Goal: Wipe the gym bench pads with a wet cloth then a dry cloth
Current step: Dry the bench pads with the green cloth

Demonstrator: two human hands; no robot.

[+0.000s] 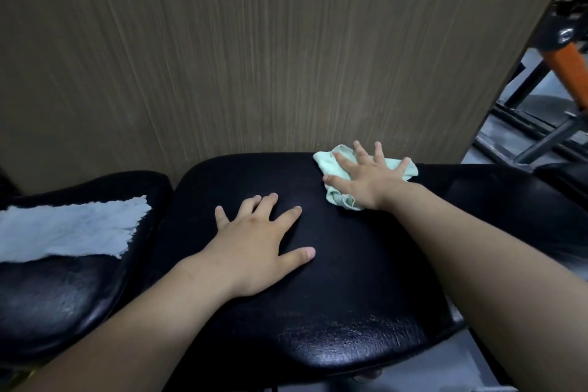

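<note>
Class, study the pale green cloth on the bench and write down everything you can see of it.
The pale green cloth is a small, thin rag of soft woven-looking fabric, crumpled into folds rather than spread flat. It lies at the far right of the middle black pad, close to the wood-grain wall panel. The right hand presses flat on it with fingers spread, covering its centre, so only its edges show around the palm and below the thumb. Whether it is wet cannot be told.

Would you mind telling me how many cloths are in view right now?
2. A green cloth lies under the right hand at the far edge of the middle pad; a white cloth lies spread on the left pad. Others may sit out of frame.
</note>
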